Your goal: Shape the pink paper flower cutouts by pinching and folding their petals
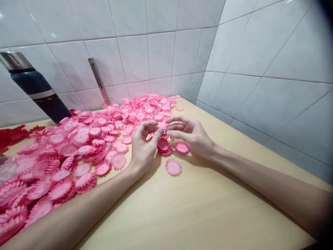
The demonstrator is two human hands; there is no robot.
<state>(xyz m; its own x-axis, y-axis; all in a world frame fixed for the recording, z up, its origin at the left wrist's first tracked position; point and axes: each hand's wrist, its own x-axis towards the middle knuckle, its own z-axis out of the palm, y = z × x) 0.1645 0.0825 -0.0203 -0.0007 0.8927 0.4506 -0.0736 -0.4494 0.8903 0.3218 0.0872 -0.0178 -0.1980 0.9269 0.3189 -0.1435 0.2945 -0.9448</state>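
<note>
My left hand [143,149] pinches a pink flower-shaped petal disc [162,126] between thumb and fingers, a little above the table. From the other side, the thumb and fingers of my right hand [199,137] close on the disc's right edge. Fingertips cover part of it. Right below the hands lies a small stack of darker pink petal discs [164,147]. A single petal disc [181,147] rests under my right hand, and a paler petal disc [173,167] lies nearer to me. All have scalloped, toothed edges.
A large heap of pink petal discs [85,149] spreads over the left and back of the table [166,215]. Behind it stand a dark blue bottle [43,90] and a metal strip [97,76] against the tiled wall [135,55]. Red pieces [15,135] lie far left.
</note>
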